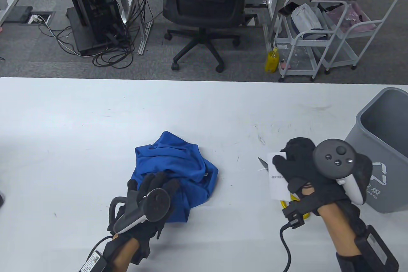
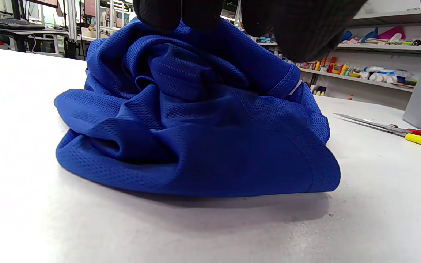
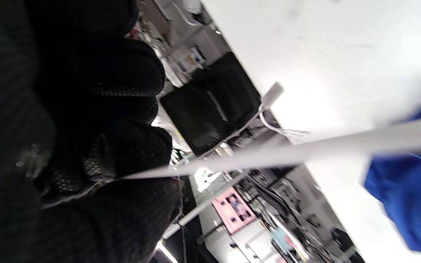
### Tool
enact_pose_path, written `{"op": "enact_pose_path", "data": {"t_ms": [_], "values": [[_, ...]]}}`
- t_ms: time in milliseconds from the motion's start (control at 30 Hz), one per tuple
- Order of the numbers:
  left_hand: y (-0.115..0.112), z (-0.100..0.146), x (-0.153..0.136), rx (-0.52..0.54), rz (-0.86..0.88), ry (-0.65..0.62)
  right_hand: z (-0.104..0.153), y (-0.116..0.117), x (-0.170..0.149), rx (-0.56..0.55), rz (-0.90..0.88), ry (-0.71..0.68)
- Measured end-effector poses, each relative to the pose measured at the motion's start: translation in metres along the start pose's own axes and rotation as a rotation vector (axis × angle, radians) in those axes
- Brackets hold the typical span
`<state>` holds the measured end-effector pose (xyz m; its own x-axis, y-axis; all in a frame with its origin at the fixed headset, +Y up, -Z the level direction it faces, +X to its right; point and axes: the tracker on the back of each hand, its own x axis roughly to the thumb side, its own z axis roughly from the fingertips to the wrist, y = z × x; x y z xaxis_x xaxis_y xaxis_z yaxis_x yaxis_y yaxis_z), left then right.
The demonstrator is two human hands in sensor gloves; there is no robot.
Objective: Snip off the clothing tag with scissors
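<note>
A crumpled blue mesh garment lies on the white table. My left hand rests on its near side with the fingers stretched out over the cloth; in the left wrist view the fingertips touch the top of the garment. My right hand pinches a white clothing tag above the table, apart from the garment. In the right wrist view the tag shows edge-on between the fingers. The scissors lie on the table under the right hand, their yellow handles partly hidden.
A grey waste bin stands at the table's right edge, just right of my right hand. The scissors also show in the left wrist view, right of the garment. An office chair and carts stand beyond the far edge.
</note>
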<state>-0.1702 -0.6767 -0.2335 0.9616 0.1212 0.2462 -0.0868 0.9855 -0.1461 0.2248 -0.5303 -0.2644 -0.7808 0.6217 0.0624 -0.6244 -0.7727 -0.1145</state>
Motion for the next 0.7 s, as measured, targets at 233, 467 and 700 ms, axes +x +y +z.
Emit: {"op": "enact_pose_path", "data": {"t_ms": [233, 467, 700], "values": [[-0.001, 0.000, 0.000, -0.014, -0.003, 0.002, -0.017, -0.093, -0.036, -0.223, 0.069, 0.098], [-0.002, -0.001, 0.000, -0.028, -0.005, 0.004, -0.031, -0.161, -0.087, -0.343, 0.090, 0.257], [-0.004, -0.002, 0.001, -0.044, -0.001, 0.000, -0.030, -0.184, -0.117, -0.352, 0.147, 0.349]]}}
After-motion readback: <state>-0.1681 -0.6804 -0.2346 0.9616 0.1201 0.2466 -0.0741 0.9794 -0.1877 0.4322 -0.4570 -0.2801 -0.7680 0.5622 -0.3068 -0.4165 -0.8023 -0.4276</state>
